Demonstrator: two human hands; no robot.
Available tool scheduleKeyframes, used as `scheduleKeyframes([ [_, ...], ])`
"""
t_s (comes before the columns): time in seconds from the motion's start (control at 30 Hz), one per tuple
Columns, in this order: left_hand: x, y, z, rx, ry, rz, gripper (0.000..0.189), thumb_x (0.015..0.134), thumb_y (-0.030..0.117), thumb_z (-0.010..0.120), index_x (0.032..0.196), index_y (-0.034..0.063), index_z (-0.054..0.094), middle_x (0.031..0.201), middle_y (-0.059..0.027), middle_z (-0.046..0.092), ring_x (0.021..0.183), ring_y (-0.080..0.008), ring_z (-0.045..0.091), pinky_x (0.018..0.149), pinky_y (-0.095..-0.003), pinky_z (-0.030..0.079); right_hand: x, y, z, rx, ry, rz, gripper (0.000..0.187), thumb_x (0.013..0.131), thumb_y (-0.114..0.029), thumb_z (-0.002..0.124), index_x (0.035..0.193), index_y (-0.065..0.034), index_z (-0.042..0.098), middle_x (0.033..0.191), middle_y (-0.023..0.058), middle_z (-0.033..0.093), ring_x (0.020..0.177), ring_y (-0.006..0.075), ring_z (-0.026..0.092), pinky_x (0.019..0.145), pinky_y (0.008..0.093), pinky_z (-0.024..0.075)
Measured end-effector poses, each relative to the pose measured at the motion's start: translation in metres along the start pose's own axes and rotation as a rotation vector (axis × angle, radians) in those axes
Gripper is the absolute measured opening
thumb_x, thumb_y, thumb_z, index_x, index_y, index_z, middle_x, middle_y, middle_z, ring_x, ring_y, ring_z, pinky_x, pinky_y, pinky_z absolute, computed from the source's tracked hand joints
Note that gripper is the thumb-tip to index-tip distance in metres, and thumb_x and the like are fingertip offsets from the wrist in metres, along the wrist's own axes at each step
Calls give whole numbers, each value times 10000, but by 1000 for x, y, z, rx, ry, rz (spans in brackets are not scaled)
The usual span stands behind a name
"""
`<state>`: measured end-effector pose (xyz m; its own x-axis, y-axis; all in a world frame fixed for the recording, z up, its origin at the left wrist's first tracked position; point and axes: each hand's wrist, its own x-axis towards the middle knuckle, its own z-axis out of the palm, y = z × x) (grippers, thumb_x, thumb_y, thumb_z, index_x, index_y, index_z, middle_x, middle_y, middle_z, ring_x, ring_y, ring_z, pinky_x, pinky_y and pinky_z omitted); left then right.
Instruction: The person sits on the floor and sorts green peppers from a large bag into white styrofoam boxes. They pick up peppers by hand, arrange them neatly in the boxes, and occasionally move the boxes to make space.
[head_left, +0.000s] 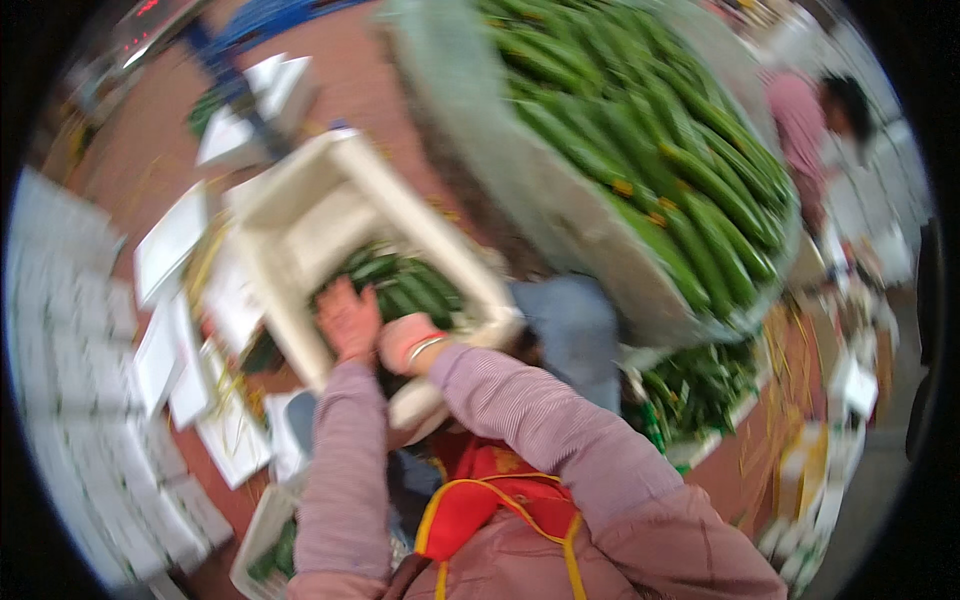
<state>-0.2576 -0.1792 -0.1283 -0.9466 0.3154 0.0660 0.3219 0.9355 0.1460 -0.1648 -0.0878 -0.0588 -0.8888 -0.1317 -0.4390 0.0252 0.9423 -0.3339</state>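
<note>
A white foam box (288, 300) stands tilted in front of me, with several dark green cucumbers (418, 291) lying in its near half. My left hand (348, 315) rests at the left side of these cucumbers, thumb spread from the fingers, and nothing shows in it. Close beside it, my right hand (409, 341) is bent down over the cucumbers at the box's near end. Its fingers are hidden from above, so a hold cannot be made out. The picture is blurred here.
To the right, a large plastic-lined container (480, 150) holds a heap of long cucumbers (675, 165). Below it sits a crate of green produce (697, 390). White foam lids (171, 244) lean at left, near stacked white boxes (90, 420). Another person (799, 120) is at the upper right.
</note>
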Motion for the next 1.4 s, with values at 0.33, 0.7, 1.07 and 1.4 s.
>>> scheduleKeyframes([
  [0.33,-8,-19,19,116,-132,121,782,975,528,536,1572,89,282,1620,-203,250,1466,-402,262,1216,-465,221,-387,151,118,368,1102,831,483,810,-129,653,1273,-15,583,1101,185,656,1001,378,632,868,457,519],
  [0.7,-47,64,-103,-1159,-63,145,559,1032,232,559,1524,37,380,1530,-122,425,1359,-244,453,1135,-364,367,-426,357,334,213,-73,1365,518,823,-406,737,1225,-112,593,1275,127,597,1195,303,583,909,432,512],
  [1.07,-273,295,-96,-1059,-2351,-563,998,910,795,326,1533,15,343,1521,-221,441,1338,-401,481,1098,-574,377,-545,173,223,1333,706,1106,609,869,-291,704,1404,-58,529,1284,228,630,1135,366,636,953,398,498],
  [1.4,-278,289,-95,-777,-2012,106,429,933,323,708,1199,-7,640,1032,-31,692,873,-99,633,778,-255,527,-477,191,176,337,569,667,614,862,-111,604,1457,-137,453,992,139,684,806,300,675,679,408,539],
])
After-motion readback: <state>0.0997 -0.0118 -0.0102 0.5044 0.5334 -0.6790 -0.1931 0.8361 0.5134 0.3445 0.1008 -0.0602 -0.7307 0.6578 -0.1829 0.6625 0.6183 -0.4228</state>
